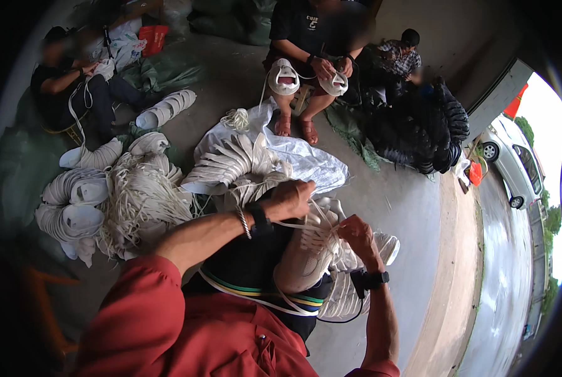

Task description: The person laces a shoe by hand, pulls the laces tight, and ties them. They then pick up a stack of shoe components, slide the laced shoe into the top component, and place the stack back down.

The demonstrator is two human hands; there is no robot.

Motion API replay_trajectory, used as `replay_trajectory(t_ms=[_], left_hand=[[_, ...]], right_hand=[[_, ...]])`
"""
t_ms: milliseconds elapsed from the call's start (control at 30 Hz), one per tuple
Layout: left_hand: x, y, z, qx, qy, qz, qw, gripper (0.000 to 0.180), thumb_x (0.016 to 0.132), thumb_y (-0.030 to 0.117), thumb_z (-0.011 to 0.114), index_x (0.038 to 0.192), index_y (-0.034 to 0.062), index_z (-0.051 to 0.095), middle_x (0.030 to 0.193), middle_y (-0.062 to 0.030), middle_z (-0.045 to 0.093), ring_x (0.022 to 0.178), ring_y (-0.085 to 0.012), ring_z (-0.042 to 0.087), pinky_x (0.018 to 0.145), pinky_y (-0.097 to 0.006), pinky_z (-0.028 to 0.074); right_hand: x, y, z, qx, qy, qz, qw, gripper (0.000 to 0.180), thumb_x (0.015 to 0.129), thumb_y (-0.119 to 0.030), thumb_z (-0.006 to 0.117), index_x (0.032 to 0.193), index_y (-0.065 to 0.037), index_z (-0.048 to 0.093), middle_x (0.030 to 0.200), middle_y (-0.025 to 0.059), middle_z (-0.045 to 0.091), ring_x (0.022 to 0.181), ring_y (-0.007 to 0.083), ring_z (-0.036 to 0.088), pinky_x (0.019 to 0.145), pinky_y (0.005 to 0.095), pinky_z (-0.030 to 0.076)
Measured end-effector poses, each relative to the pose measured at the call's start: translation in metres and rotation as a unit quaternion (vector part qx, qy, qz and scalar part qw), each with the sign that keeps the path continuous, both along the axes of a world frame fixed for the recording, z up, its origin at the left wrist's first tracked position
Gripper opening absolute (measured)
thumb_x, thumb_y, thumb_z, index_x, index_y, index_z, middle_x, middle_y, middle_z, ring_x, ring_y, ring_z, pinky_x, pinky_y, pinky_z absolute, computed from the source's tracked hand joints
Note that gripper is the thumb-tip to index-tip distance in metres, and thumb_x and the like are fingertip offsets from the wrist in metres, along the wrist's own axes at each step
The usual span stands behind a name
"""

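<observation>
A white shoe upper [301, 262] lies across my lap, with laces criss-crossed over its front. My left hand [291, 198] is closed in a pinch on a white shoelace [324, 211] just above the upper, on its left. Over on the other side, my right hand [357, 235] is also closed, gripping lace close to the eyelet area. A band with green, yellow and white stripes [256, 298] crosses my dark-clad thighs. Just below my right hand, stacked white uppers [345, 295] sit beside my leg. My fingertips are partly hidden.
White laces [144, 200] heap at left among nested uppers [80, 217]. More uppers [234, 160] rest on a white plastic sheet [309, 162] ahead. A person [312, 44] sits opposite, others at far left and back right. Black uppers [419, 129] pile at right; a car [513, 160] stands outside.
</observation>
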State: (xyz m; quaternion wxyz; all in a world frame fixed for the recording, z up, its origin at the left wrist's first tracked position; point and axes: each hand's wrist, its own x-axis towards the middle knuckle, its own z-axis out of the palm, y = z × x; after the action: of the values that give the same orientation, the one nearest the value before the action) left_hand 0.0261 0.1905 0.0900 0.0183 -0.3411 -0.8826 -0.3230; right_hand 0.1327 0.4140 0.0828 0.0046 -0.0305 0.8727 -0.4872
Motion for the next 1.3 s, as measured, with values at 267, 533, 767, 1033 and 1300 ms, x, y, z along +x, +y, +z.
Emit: replay_trajectory(t_ms=[267,533,767,1033,1300], left_hand=[[-0.001,-0.105,0.019,0.201,-0.487,0.105,0.843,0.005,0.078,0.008,0.050,0.082,0.0068,0.047,0.059,-0.0022,0.049,0.041,-0.0106,0.045,0.033,-0.025,0.029],[0.006,-0.100,0.029,0.383,-0.611,-0.001,0.693,0.007,0.087,0.015,0.050,0.089,0.0091,0.046,0.075,-0.0069,0.057,0.049,-0.0135,0.051,0.038,-0.022,0.033],[-0.001,-0.085,-0.023,0.509,-0.627,-0.053,0.588,0.010,0.091,0.017,0.045,0.095,0.0089,0.048,0.109,-0.0119,0.059,0.070,-0.0207,0.063,0.047,-0.022,0.041],[-0.016,-0.091,-0.056,0.600,-0.624,0.004,0.501,0.013,0.087,0.014,0.048,0.080,0.0059,0.053,0.072,-0.0069,0.058,0.072,-0.0266,0.060,0.057,-0.031,0.045],[-0.028,-0.205,-0.116,0.620,-0.535,0.260,0.512,0.014,0.089,0.015,0.049,0.081,0.0038,0.052,0.077,-0.0069,0.057,0.075,-0.0254,0.060,0.063,-0.030,0.050]], right_hand=[[-0.023,-0.077,0.048,0.104,0.206,-0.008,0.973,0.010,0.079,-0.008,0.055,0.083,-0.001,0.060,0.076,0.0158,0.060,0.068,0.0332,0.059,0.059,0.0352,0.047],[-0.019,-0.098,0.040,0.020,0.104,0.104,0.989,0.011,0.082,-0.010,0.053,0.078,0.000,0.057,0.074,0.0130,0.060,0.070,0.0266,0.059,0.067,0.0327,0.046],[0.004,0.011,0.072,-0.380,0.029,-0.199,0.903,0.015,0.090,-0.020,0.049,0.085,-0.007,0.056,0.071,0.0013,0.056,0.079,0.0156,0.057,0.067,0.0263,0.039],[-0.003,0.019,0.047,-0.461,-0.003,-0.217,0.860,0.012,0.088,-0.017,0.050,0.084,-0.007,0.055,0.075,0.0022,0.058,0.078,0.0175,0.059,0.074,0.0298,0.044],[-0.007,0.027,0.033,-0.532,-0.022,-0.190,0.825,0.011,0.088,-0.016,0.050,0.083,-0.008,0.054,0.074,0.0031,0.058,0.079,0.0192,0.058,0.074,0.0317,0.045]])
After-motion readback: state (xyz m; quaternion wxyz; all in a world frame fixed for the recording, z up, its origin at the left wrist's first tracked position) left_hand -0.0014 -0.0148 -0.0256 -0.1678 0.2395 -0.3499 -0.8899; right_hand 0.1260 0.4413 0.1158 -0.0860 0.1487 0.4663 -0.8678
